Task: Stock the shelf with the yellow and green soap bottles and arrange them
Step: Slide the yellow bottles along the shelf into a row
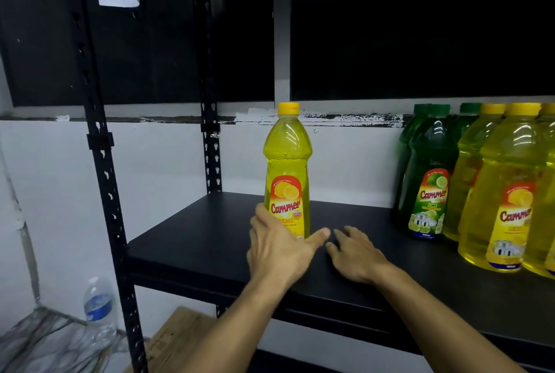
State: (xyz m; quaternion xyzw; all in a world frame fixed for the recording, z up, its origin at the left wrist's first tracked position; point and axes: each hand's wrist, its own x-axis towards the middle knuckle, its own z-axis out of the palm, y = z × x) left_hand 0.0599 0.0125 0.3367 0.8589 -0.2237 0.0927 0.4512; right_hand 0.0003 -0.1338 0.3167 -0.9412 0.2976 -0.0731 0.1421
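one yellow soap bottle (pixel 286 174) stands upright alone on the black shelf (pixel 192 240).
left hand (pixel 279 245) is spread at the bottle's base, thumb out, gripping nothing; right hand (pixel 356 254) lies flat and loose on the shelf just beside it. green bottles (pixel 426 174) and more yellow bottles (pixel 498 192) crowd the right end.

Four yellow soap bottles can be counted on the black shelf (pixel 210 240): one standing alone (pixel 286 168) and three grouped at the right (pixel 504 192), the last cut by the frame edge. Two green soap bottles (pixel 426 174) are seen behind that group. One clear water bottle (pixel 97 306) and two hands (pixel 279 246) are also counted.
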